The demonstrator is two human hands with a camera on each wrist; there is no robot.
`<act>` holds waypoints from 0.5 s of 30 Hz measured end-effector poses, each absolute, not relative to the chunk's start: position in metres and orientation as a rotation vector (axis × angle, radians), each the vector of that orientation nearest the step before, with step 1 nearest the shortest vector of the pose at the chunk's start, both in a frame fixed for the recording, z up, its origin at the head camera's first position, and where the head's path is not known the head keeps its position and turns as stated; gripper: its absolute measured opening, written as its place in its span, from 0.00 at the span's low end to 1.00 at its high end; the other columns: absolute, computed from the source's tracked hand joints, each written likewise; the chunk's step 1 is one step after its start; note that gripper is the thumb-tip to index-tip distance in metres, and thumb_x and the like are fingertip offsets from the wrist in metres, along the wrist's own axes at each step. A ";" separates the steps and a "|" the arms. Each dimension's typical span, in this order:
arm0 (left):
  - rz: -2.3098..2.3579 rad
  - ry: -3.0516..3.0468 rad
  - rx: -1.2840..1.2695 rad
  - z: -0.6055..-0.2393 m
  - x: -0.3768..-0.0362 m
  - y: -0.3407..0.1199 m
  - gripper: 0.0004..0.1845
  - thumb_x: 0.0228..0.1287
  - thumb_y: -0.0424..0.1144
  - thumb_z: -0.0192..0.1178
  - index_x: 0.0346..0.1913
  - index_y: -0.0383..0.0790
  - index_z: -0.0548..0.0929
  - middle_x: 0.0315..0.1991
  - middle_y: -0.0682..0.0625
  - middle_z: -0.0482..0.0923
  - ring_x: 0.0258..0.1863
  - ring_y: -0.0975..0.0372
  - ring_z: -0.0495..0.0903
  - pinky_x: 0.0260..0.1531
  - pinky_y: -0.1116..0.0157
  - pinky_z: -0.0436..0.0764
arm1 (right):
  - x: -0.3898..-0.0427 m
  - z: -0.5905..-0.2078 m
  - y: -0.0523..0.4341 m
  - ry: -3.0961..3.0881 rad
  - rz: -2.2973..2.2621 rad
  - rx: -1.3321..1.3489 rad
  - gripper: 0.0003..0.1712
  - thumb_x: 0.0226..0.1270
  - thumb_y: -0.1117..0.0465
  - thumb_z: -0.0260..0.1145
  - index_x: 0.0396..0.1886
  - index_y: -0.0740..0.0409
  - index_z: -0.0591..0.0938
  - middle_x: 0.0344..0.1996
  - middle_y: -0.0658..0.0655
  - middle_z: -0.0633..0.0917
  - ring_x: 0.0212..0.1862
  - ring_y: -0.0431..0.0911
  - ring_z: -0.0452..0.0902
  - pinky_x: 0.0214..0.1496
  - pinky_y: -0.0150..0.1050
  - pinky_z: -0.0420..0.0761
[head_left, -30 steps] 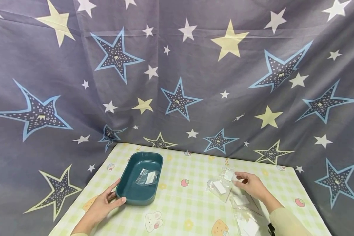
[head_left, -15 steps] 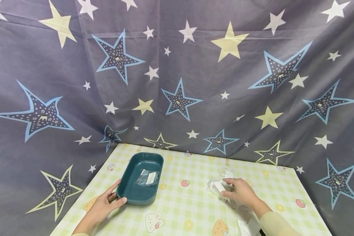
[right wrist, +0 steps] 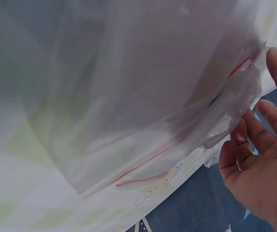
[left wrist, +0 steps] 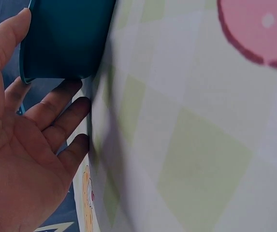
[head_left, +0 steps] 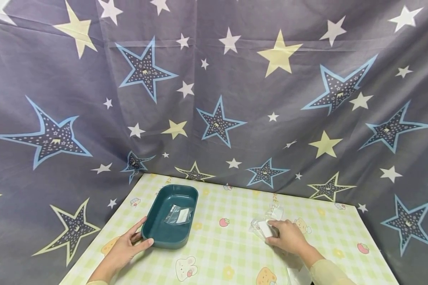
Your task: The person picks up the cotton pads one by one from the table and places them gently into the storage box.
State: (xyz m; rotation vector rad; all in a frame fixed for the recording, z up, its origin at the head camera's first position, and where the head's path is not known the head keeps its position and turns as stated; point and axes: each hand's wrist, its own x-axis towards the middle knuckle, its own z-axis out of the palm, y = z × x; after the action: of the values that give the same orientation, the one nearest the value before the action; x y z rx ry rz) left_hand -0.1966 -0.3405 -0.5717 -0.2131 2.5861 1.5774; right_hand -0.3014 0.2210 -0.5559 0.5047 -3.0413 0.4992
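Note:
A teal tray (head_left: pixel 156 230) stands on the left of the table with a clear bag holding a white card (head_left: pixel 179 215) inside. My left hand (head_left: pixel 137 239) rests open at the tray's near left corner, thumb along the near rim and fingers by the left side. In the left wrist view the hand (left wrist: pixel 27 145) shows straight fingers beside the tray (left wrist: pixel 65 38). My right hand (head_left: pixel 283 236) lies on a clear bag with a white card (head_left: pixel 263 228), fingertips on it. The right wrist view shows this hand (right wrist: pixel 264 164) with loose fingers at the edge of a clear zip bag (right wrist: pixel 153 96).
A green checked tablecloth (head_left: pixel 221 253) with cartoon prints covers the table. Another clear bag (head_left: pixel 276 211) lies just behind my right hand, and more bags (head_left: pixel 299 275) sit by the right forearm. A star-patterned curtain (head_left: pixel 214 99) hangs close behind the table.
My right hand has moved left and nearer, from the far bag onto the bag with the white card. The left hand and the tray have stayed put.

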 end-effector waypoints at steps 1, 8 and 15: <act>1.578 2.584 -0.215 -0.572 -0.197 -0.340 0.50 0.71 0.52 0.72 0.88 0.53 0.54 0.75 0.26 0.70 0.77 0.37 0.71 0.67 0.53 0.84 | -0.302 -0.556 0.220 -3.046 0.500 0.501 0.37 0.57 0.42 0.84 0.65 0.51 0.87 0.54 0.55 0.92 0.54 0.56 0.86 0.63 0.64 0.82; 1.593 2.578 -0.212 -0.571 -0.196 -0.339 0.50 0.72 0.51 0.72 0.88 0.52 0.54 0.75 0.25 0.70 0.77 0.37 0.71 0.65 0.57 0.85 | -0.301 -0.558 0.218 -3.054 0.500 0.495 0.37 0.56 0.44 0.84 0.65 0.52 0.87 0.61 0.58 0.89 0.59 0.61 0.85 0.64 0.66 0.82; 1.582 2.574 -0.217 -0.568 -0.195 -0.338 0.50 0.73 0.51 0.71 0.88 0.52 0.53 0.76 0.25 0.69 0.77 0.36 0.70 0.69 0.46 0.82 | -0.298 -0.556 0.217 -3.057 0.524 0.497 0.41 0.55 0.45 0.85 0.69 0.52 0.84 0.64 0.62 0.87 0.64 0.65 0.82 0.68 0.70 0.78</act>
State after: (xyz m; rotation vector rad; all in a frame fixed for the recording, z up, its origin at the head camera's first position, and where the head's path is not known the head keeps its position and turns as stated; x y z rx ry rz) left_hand -0.1947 -0.3377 -0.5675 -0.2173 2.5745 1.5819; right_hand -0.2980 0.2172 -0.5560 0.4974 -3.0574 0.5245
